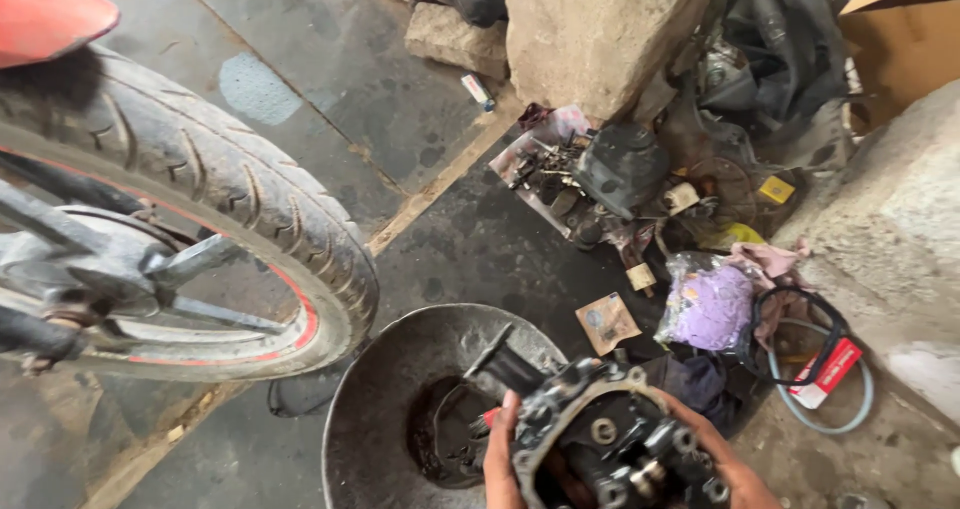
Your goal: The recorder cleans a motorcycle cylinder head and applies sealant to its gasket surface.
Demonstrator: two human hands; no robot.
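Oil-stained concrete floor (330, 59) — motorcycle tyre (250, 189), scattered parts.

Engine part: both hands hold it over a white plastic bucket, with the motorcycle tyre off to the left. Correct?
Not quite. The head view shows both hands, left hand and right hand, holding the engine part over a grey metal basin, not a white plastic bucket. The motorcycle tyre is indeed to the left.

Soft, even daylight fills the view, brightest toward one o'clock and on the pale stone at three. Shadows are weak and diffuse. The wet floor (330, 59) shows dull sheen near eleven. The tyre (230, 184) bows with wide-angle distortion; bottom-edge detail is slightly blurred.
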